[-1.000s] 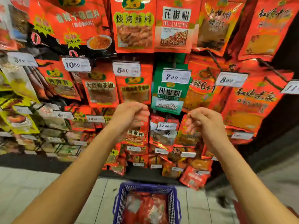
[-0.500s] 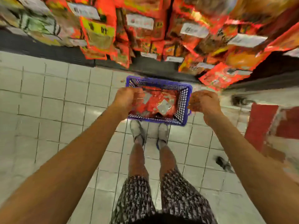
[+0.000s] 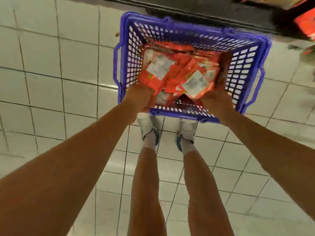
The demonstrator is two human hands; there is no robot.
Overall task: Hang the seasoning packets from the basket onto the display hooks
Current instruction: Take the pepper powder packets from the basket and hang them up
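Since the earlier frame both hands have dropped from the hooks into the basket [image 3: 127, 53] at twelve o'clock; left hand [image 3: 139, 97] grips a seasoning packet [image 3: 156, 72]; right hand [image 3: 216, 102] curls on the pile, hold unclear; plenty left.

Bare arms, bare legs, white trainers.

Both my forearms are uncovered right down to my left hand [image 3: 139, 97] and my right hand [image 3: 217, 103]: no sleeve, watch, band or ring shows on either. Just below my hands, my feet are in white trainers [image 3: 149, 126] with blue trim at the heel and sides, and pale ankle socks [image 3: 186, 147] come up out of them. Below the hands again, my shins and knees are bare, with no hem of shorts or trousers in view. The frame is motion-blurred, so finer markings on the shoes cannot be read.
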